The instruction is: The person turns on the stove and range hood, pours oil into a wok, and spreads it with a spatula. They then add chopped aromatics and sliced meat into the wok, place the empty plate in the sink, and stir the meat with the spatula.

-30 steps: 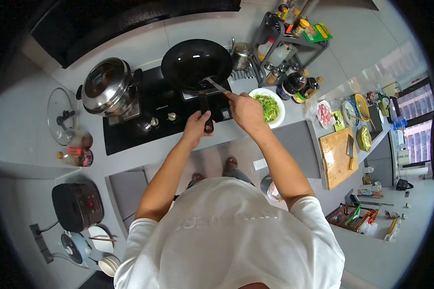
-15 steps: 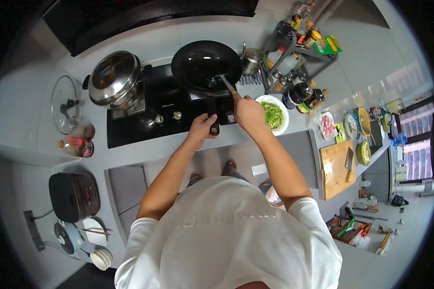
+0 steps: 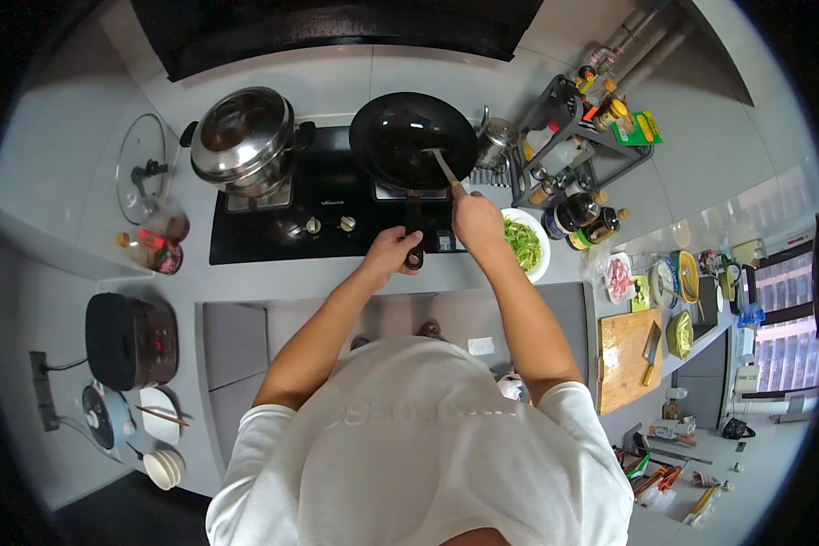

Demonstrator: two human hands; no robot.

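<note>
Wok point(image 3: 396, 136) sits over hob point(image 3: 328, 177) before tiled wall point(image 3: 328, 86)

The left hand point(image 3: 394, 252) grips a round black wok's point(image 3: 408, 136) handle point(image 3: 414, 213) at the black hob's point(image 3: 268, 232) front edge. The right hand point(image 3: 477, 221) holds a metal spatula point(image 3: 443, 165).

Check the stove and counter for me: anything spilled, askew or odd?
Nothing stands out, and no spill shows. The left hand holds the wok by its handle over the stove, the greens lie on their plate, and the knife lies on the cutting board.
</note>
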